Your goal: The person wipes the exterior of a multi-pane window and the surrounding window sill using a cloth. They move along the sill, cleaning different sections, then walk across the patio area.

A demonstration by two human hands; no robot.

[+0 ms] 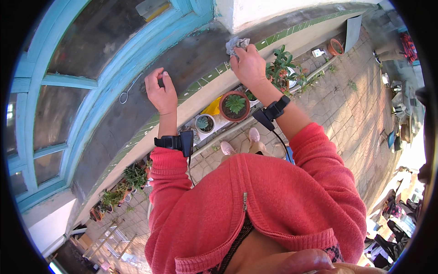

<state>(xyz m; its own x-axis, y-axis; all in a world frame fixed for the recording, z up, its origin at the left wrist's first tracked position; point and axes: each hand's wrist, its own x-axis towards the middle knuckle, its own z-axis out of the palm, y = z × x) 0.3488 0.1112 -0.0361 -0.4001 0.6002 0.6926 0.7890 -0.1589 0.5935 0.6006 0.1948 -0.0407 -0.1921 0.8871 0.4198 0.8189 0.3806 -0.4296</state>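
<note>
A crumpled grey cloth (pixel 236 44) is pinched in the fingers of my right hand (pixel 249 66), over the outer part of the dark window sill (pixel 202 48) near the white wall corner. My left hand (pixel 160 90) is empty above the same sill, its thumb and loosely curled fingers apart. A bent wire hook with a loop (pixel 124 98) lies on the sill to the left of that hand. Behind the sill stands a blue-painted window frame (pixel 113 51) with glass panes. Green tiles (pixel 205 79) edge the sill's front.
Below the sill are a terracotta pot (pixel 234 118), a white pot with a succulent (pixel 204 132) and a leafy flowering plant (pixel 282 66). A pipe (pixel 219 138) runs along them. More potted plants (pixel 133 176) stand to the left. Another person (pixel 393 49) is at the far right.
</note>
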